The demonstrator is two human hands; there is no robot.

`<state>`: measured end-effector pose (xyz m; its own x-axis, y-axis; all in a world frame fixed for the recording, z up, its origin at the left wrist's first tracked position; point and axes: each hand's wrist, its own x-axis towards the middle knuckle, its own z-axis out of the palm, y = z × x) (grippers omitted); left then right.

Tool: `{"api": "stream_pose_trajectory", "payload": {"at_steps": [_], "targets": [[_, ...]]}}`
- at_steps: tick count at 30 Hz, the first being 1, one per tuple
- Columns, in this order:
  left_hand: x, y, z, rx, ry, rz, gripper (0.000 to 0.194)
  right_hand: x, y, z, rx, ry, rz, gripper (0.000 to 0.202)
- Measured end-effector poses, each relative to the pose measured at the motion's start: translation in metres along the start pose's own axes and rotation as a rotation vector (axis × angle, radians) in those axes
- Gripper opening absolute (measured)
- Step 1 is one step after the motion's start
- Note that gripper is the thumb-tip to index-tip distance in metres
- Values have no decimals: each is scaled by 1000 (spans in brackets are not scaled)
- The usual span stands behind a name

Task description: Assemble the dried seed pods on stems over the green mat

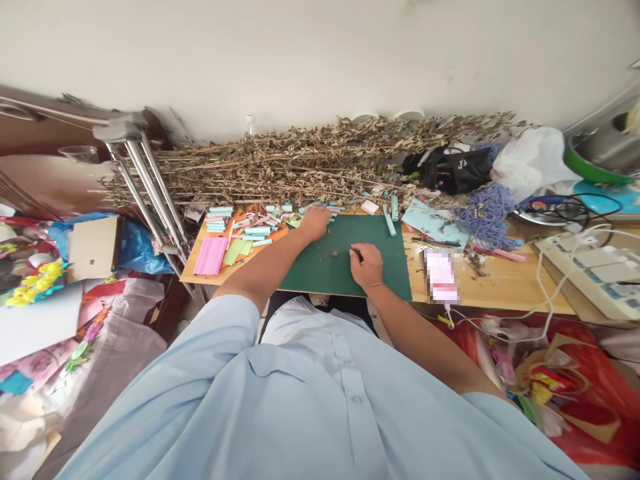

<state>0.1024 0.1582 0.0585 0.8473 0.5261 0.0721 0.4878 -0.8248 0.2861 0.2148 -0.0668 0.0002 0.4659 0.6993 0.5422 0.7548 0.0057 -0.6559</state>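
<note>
My left hand (pixel 315 224) rests at the back edge of a green cutting mat (pixel 320 267), its fingers stretched forward over small light-blue paper rolls (pixel 327 206). Whether it touches one of them is hard to see. Over the right part of the mat, my right hand (pixel 369 265) is curled closed. Something small and dark shows between its thumb and fingers, too small to name. A few brown crumbs (pixel 335 253) lie on the mat between my hands. Two longer light-blue rolls (pixel 389 221) (pixel 395 207) lie at the mat's back right corner.
Dried plant stalks (pixel 280 163) are piled along the wall. Left of the mat are more paper rolls (pixel 257 231) and a pink paper stack (pixel 210 256). To the right lie a phone (pixel 441 277) on a cable, blue yarn (pixel 485 217) and a power strip (pixel 595 277). Crutches (pixel 150 180) lean at left.
</note>
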Motion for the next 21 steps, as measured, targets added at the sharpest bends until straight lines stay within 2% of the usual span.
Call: {"api": "stream_pose_trajectory", "payload": {"at_steps": [2,5,8,13,16,21], "targets": [[-7,5,-7,-180,66,22,18,0,0,0,-5,5,-16,18],[-31,21,-15,-606,164,-22,13,0,0,-1,-17,5,-32,17],[-69,45,-19,-1048,149,-100,18,1,1,-1,-31,-4,-26,17],[-125,81,-20,-1462,161,-172,32,1,4,-2,-41,-8,-14,18],[-146,91,-18,-1566,167,-192,35,0,6,-2,-45,-3,-22,19],[-170,93,-13,-1468,160,-204,35,-3,8,-2,-68,-2,-15,19]]}}
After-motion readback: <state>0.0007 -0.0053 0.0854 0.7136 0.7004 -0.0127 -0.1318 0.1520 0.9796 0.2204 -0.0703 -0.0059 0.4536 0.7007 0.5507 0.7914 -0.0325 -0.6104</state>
